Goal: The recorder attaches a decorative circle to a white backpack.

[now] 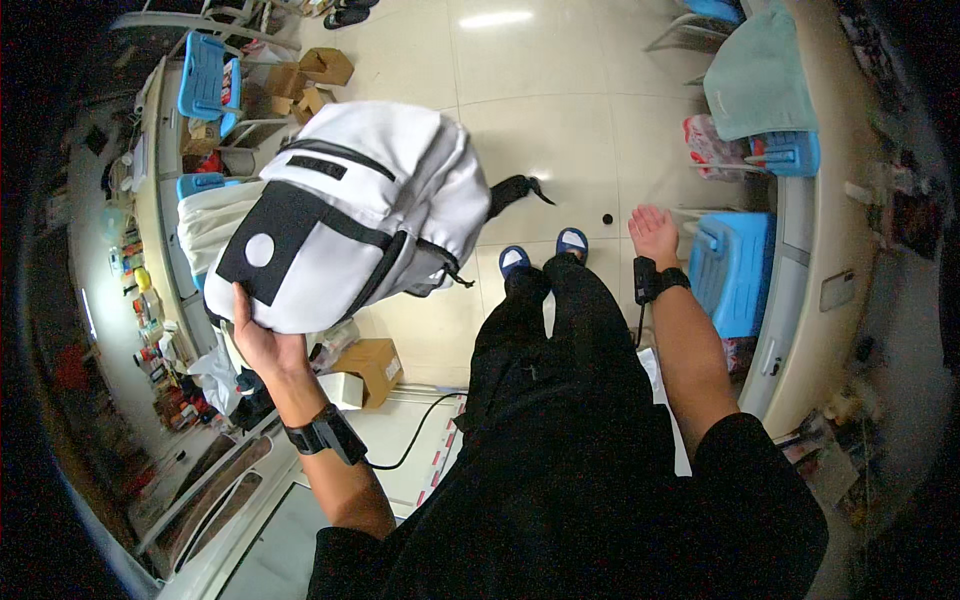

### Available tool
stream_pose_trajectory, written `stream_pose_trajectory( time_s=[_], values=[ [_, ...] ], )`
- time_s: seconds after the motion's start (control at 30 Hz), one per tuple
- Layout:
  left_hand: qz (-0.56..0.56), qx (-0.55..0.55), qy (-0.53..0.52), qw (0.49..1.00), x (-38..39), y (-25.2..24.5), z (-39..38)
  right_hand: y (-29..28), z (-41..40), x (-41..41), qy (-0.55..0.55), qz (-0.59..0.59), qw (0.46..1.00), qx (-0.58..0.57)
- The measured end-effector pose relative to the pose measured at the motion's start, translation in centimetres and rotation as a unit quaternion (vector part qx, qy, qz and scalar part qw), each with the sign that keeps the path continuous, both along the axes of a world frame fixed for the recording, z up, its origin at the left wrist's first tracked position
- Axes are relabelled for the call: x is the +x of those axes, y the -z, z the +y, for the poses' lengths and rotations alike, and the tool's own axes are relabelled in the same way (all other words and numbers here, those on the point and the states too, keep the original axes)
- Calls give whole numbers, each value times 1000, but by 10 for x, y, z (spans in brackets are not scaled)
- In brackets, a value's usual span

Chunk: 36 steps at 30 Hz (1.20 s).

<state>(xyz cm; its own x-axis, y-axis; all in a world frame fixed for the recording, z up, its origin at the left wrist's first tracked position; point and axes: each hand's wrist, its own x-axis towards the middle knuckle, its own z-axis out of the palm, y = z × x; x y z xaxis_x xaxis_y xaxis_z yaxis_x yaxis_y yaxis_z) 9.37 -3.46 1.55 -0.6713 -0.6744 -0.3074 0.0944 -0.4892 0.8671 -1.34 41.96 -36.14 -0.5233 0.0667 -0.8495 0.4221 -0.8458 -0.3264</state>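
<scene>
A white backpack (337,277) with black trim, zippers and a black front panel bearing a white dot hangs tilted in the air at the left. My left hand (271,346) grips its lower end, the thumb or a finger lying on the fabric near the black panel and the rest hidden beneath. From the pack's far side a black strap (511,196) juts out above the floor. My right hand (655,231) is off to the right, palm showing and fingers extended, with nothing in it. Black wrist devices with cables are strapped to both forearms.
Blue chairs (731,274) line the right desk (817,247), one draped with a green cloth (761,75). At the left are another blue chair (201,75), opened cardboard boxes (326,66) and a cluttered desk. A closed carton (373,367) sits below the backpack. One small black round object (607,219) lies on the tiled floor (540,142).
</scene>
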Motion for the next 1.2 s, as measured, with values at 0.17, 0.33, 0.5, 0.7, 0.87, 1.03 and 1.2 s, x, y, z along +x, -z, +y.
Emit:
stream_pose_trajectory(
  time_s=[0.17, 0.33, 0.5, 0.7, 0.87, 1.03, 1.2],
  values=[
    [-48, 38, -39, 997, -14, 49, 2, 89, 82, 38, -41, -60, 997, 39],
    [-102, 46, 0, 994, 2, 106, -2, 119, 37, 76, -214, -70, 973, 50],
    [-170, -24, -38, 984, 3, 206, -21, 255, -7, 57, -209, -177, 953, 129],
    [-179, -86, -5, 980, 24, 282, -60, 425, 47, 82, -342, -144, 755, 540],
    [-122, -80, -76, 986, 22, 270, -32, 439, -36, 50, -425, -78, 687, 584],
    [-137, -60, -74, 986, 0, 259, -3, 413, -22, 49, -372, -86, 689, 616],
    [-155, -43, -7, 987, -26, 200, 46, 265, -38, 8, -318, 40, 812, 487]
  ],
)
